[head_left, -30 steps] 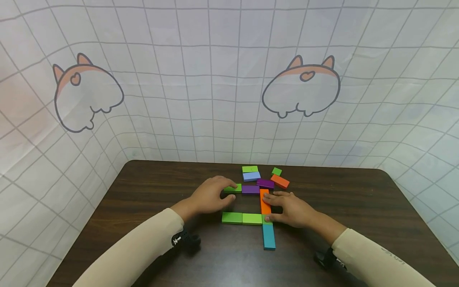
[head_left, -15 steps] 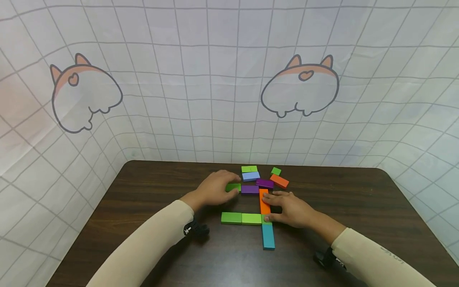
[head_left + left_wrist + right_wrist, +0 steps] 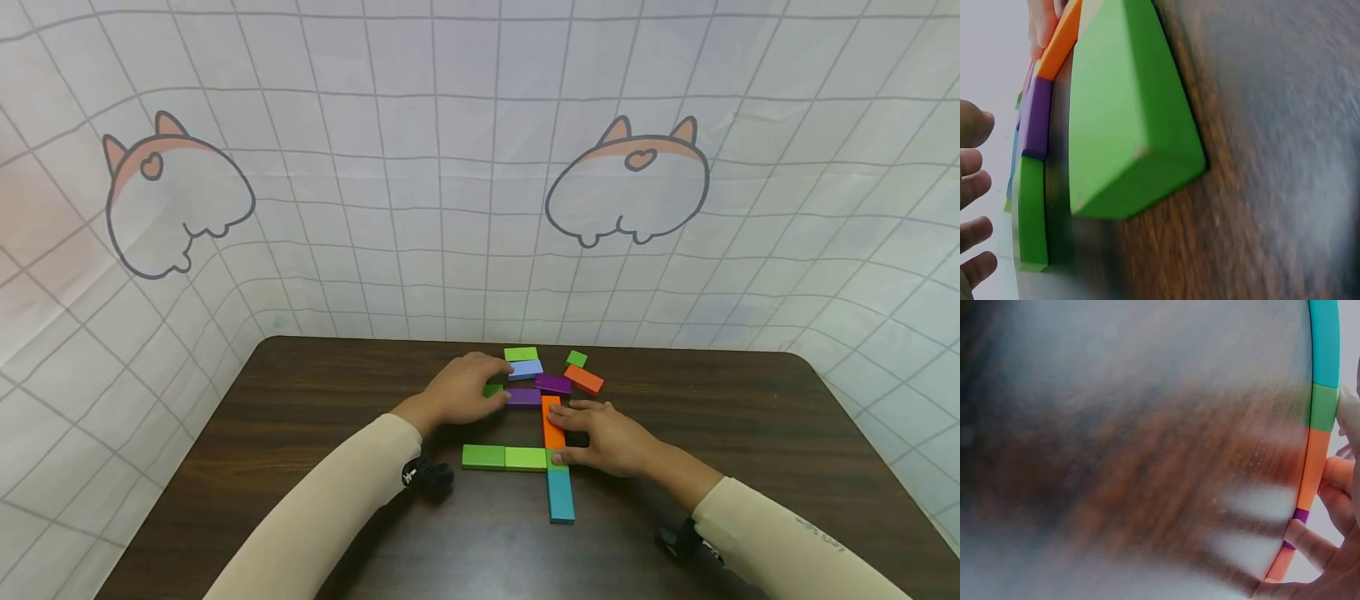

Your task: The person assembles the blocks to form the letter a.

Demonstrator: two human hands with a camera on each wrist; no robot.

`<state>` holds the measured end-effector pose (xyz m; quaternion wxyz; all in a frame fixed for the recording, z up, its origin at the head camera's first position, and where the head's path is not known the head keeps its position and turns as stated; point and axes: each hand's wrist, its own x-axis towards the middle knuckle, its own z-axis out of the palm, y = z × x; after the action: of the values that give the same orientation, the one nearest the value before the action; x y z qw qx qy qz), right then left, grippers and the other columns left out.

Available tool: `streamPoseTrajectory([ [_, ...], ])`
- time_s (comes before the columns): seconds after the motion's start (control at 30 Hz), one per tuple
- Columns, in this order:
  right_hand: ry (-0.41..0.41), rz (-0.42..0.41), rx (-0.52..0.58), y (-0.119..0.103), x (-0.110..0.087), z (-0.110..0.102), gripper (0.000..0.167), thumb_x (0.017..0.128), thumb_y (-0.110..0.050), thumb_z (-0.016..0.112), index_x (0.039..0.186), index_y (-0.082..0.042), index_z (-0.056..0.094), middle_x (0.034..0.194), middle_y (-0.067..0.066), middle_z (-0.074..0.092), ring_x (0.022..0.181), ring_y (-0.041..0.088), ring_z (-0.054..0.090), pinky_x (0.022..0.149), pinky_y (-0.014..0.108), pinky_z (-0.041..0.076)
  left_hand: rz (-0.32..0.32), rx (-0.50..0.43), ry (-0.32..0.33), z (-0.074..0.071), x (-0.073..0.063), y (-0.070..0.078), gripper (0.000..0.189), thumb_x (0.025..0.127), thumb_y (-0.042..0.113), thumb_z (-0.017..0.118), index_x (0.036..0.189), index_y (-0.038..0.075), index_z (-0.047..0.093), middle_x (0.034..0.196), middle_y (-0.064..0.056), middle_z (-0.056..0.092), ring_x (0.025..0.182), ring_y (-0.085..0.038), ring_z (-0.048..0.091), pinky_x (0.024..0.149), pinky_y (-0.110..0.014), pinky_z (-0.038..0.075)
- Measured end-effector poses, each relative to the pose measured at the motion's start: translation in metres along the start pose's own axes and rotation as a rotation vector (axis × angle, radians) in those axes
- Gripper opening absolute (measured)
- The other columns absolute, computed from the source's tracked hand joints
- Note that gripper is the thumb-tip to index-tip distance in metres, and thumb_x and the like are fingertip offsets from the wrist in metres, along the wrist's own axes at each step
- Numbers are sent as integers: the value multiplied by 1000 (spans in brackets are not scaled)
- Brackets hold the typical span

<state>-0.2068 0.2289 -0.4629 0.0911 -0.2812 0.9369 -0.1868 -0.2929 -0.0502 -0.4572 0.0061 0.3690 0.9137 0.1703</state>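
Across the dark wooden table (image 3: 750, 408), light, steady fingertip pressure should keep edges aligned. Right of centre, the right hand (image 3: 603, 437), fingers spread, rests on the bright orange block (image 3: 553, 436), whose long axis runs near to far; the left hand (image 3: 467, 392), thumb and fingers apart, is beside the left purple block (image 3: 527, 398) beyond, which lies left to right.

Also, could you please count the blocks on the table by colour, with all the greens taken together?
Green blocks: 6
Purple blocks: 2
Orange blocks: 2
Light blue block: 1
Teal block: 1
Total in view: 12
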Motion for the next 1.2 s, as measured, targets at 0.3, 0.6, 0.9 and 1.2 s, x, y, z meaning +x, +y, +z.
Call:
streamPoseTrajectory([
  [0.3,1,11,-6,-1,0,0,75,93,-59,67,150,-11,54,154,4,49,144,37,40,109,74,25,-65,36,-74,6,7,8,50,100,43,62,144,20,60,144,4,59,142,-25,41,117,-47,31],
  [0.6,-2,19,0,-1,0,-1,75,93,-60,66,150,-12,54,154,3,48,144,36,40,110,73,24,-87,22,-82,3,4,6,50,99,44,62,143,20,61,144,2,59,142,-27,41,116,-51,31],
  [0.9,7,12,-4,-1,-1,0,75,93,-60,66,149,-11,54,154,3,49,144,37,40,110,73,25,-87,7,-48,-2,-6,-5,47,100,42,63,141,18,63,138,3,62,140,-27,43,115,-51,32],
  [1.2,3,18,-10,-1,0,1,76,92,-60,66,149,-12,54,154,3,49,144,36,40,110,73,24,-83,6,-33,-6,-16,-18,46,100,41,63,140,17,63,138,2,63,140,-27,43,115,-51,33],
])
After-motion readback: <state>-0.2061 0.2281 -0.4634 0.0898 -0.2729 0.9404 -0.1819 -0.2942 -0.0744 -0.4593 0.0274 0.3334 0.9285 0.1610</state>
